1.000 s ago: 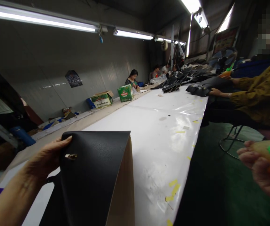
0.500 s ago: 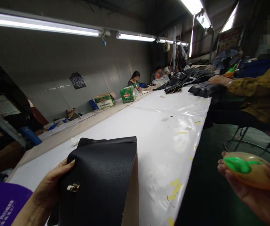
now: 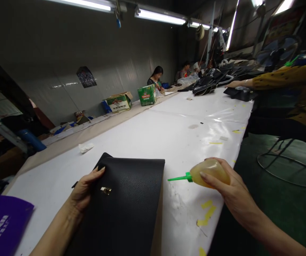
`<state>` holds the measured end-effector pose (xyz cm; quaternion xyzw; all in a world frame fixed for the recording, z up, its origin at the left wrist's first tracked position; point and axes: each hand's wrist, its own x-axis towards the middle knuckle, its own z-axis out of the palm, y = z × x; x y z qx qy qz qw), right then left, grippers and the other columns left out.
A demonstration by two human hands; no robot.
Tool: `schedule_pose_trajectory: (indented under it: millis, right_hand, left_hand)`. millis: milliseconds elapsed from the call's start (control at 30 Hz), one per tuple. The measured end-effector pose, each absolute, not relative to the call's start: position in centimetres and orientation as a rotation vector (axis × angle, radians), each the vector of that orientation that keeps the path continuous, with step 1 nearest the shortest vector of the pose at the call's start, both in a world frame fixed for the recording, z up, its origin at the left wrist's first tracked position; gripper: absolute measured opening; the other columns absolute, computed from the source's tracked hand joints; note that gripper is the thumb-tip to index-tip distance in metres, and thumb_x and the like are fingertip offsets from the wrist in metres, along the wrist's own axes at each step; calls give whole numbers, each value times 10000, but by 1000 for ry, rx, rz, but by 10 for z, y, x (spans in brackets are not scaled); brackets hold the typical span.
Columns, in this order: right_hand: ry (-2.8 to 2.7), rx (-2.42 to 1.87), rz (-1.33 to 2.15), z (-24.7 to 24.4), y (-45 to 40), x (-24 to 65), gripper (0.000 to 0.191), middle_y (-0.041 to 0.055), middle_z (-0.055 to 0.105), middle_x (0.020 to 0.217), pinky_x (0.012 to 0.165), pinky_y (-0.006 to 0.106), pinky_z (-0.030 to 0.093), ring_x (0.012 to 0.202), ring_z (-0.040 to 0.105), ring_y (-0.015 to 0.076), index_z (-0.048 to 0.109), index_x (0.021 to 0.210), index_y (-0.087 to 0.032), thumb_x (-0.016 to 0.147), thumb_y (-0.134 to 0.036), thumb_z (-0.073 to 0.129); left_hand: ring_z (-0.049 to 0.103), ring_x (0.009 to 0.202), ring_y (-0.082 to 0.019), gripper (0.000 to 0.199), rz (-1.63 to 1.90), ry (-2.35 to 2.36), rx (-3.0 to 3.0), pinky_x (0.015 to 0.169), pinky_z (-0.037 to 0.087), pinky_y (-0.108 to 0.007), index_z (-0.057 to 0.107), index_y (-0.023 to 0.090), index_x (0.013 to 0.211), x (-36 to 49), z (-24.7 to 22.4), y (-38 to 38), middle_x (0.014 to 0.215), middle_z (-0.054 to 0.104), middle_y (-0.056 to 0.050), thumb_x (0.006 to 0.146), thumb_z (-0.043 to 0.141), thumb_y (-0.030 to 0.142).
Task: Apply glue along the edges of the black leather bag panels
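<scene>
My left hand (image 3: 85, 188) grips the left side of a black leather bag piece (image 3: 131, 199), thumb on its front face. A small gold metal clasp (image 3: 106, 191) sits on that face, and a tan inner side shows along the right edge. In my right hand (image 3: 227, 185) is a squeeze bottle (image 3: 210, 173) of yellowish liquid, fingers wrapped round its body. Its thin green nozzle (image 3: 178, 178) points left, just right of the bag piece's upper right corner and apart from it.
A long white-covered table (image 3: 131, 138) carries yellow tape bits (image 3: 207, 213) and a crumpled paper scrap (image 3: 86, 147). Green cartons (image 3: 146, 95) stand along the wall side. Black bag parts (image 3: 214, 80) are piled far off. On the right, a co-worker's sleeve (image 3: 283, 76) reaches over the table.
My right hand has brought the bottle from the far right in over the table, turning its nozzle leftward. The bag piece and my left hand appear shifted slightly right. The view has tilted.
</scene>
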<state>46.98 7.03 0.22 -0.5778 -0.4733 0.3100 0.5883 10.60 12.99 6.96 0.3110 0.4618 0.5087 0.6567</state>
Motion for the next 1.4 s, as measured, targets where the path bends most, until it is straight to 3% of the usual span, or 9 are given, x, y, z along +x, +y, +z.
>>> schedule_pose_trajectory:
  millis: [300, 800, 1033, 1233, 1400]
  right_hand:
    - [-1235, -1544, 681, -13, 117, 449, 491, 2, 612, 960, 807, 364, 452, 894, 584, 244, 514, 1071, -268, 722, -557, 703]
    - [-1366, -1465, 965, -23, 112, 453, 397, -4, 638, 818, 680, 312, 481, 759, 604, 217, 567, 970, -225, 730, -510, 705]
    - [-1322, -1507, 876, -21, 115, 451, 446, -2, 614, 900, 760, 327, 444, 845, 575, 224, 518, 1019, -240, 736, -530, 703]
    - [-1455, -1396, 1174, -20, 99, 447, 421, -24, 613, 829, 695, 297, 445, 773, 569, 199, 517, 1016, -246, 762, -533, 689]
    - [-1372, -1493, 912, -21, 103, 450, 483, -12, 603, 912, 757, 313, 434, 841, 567, 211, 504, 1057, -254, 736, -553, 707]
  left_hand:
    - [727, 663, -251, 222, 1169, 1004, 674, 688, 625, -428, 694, 123, 938, 99, 59, 137, 773, 760, -99, 782, 575, 19]
    - [723, 621, -242, 237, 1179, 1000, 651, 655, 627, -417, 706, 119, 902, 101, 62, 137, 745, 761, -101, 797, 530, 1]
    - [730, 659, -239, 231, 1174, 984, 642, 683, 626, -395, 696, 117, 937, 95, 57, 140, 765, 766, -99, 792, 550, 11]
    - [732, 661, -247, 229, 1176, 989, 616, 663, 627, -396, 695, 108, 920, 96, 58, 139, 769, 766, -110, 791, 536, 5]
    - [729, 647, -239, 215, 1196, 997, 626, 659, 629, -380, 689, 110, 922, 95, 57, 139, 758, 764, -101, 793, 547, 13]
